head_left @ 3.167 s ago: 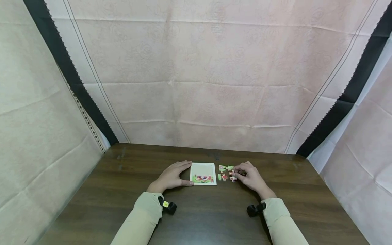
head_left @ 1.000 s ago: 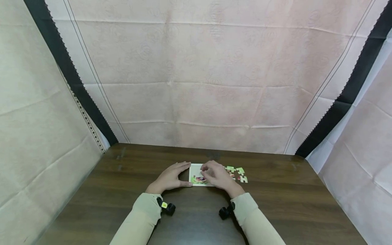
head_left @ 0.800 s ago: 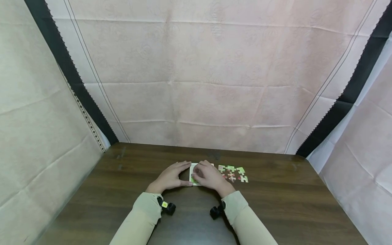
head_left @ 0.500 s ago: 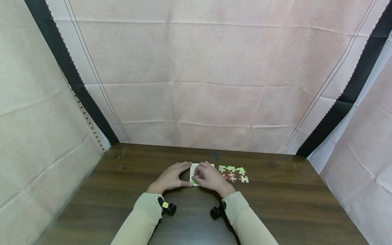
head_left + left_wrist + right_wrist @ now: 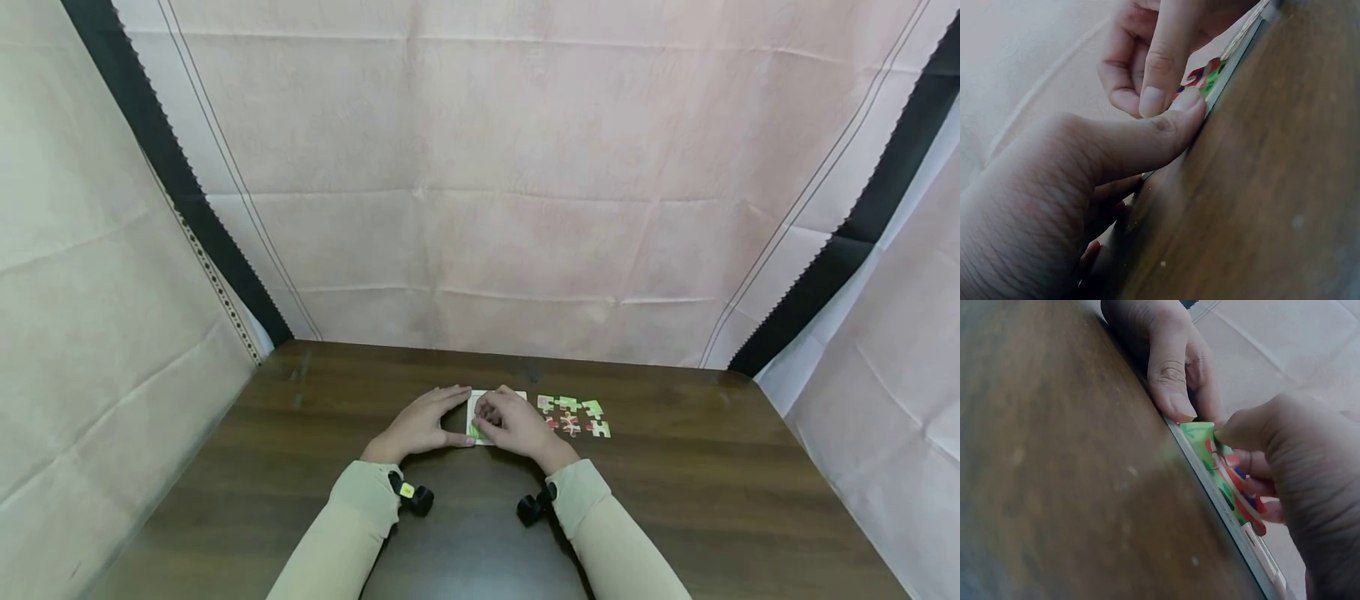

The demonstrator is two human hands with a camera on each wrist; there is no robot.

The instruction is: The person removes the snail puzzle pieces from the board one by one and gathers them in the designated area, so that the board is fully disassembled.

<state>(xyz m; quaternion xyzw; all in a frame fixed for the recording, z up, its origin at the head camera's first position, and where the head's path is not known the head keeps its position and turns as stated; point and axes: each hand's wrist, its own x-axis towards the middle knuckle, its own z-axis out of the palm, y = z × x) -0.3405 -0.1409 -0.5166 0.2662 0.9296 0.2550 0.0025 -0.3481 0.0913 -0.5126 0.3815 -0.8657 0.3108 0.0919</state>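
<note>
A white puzzle tray lies on the table, largely covered by my right hand. That hand's fingers are curled over the tray's left part. In the right wrist view its thumb and fingers pinch a green puzzle piece at the end of a row of pieces with red and green print. My left hand rests along the tray's left side, fingers extended to the far corner. Its thumb touches the near edge. How fully the piece sits in the tray is hidden.
Several loose puzzle pieces, green and red, lie in two rows just right of the tray on the brown wooden table. Pale cloth hangs behind the table and on both sides.
My right hand has moved left from the loose pieces to the tray's left part, uncovering pieces on the right. Over the last half second it barely moves. The left hand stays in place.
</note>
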